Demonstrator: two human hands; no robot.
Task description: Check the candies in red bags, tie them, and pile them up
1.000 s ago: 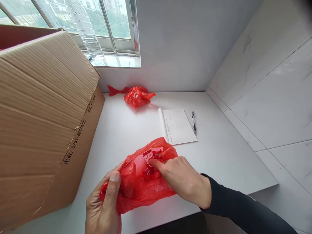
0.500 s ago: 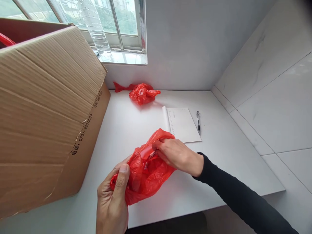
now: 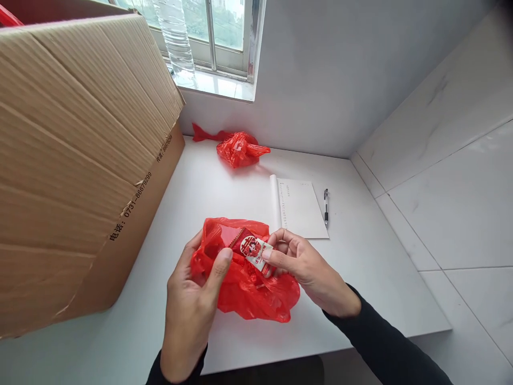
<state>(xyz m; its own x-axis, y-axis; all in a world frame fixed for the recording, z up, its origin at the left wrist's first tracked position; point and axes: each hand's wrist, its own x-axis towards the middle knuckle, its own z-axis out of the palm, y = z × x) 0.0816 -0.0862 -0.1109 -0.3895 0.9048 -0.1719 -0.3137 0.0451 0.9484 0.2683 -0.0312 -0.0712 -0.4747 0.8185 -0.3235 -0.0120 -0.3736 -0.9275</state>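
Both hands are busy in the head view: the left hand (image 3: 190, 302) grips the left side of a red plastic bag (image 3: 260, 302), thumb over the film, while the right hand (image 3: 315, 270) pinches a small wrapped packet (image 3: 251, 249) between thumb and fingers. That packet lies slantwise over the bag's mouth, its printed face turned up. Its wrapper is red at one end and whitish at the other, with a red emblem like 囍 on a white round and little cartoon figures beneath; the finer red lettering is too small to read. More red wrappers show inside the bag.

To the left stands a big cardboard carton (image 3: 76, 144), printed in black along its side "电话: 0731-86679299", with a smaller line higher up, "传真: 86679299". Farther back on the white table (image 3: 385, 289), near the wall, sits a bunched red bag (image 3: 239, 151). A notebook (image 3: 303, 211) lies open, its rows of small characters illegible, with a black-and-clear pen (image 3: 326, 207) just beside its right edge. A clear bottle (image 3: 176, 40) stands on the windowsill (image 3: 226, 87)
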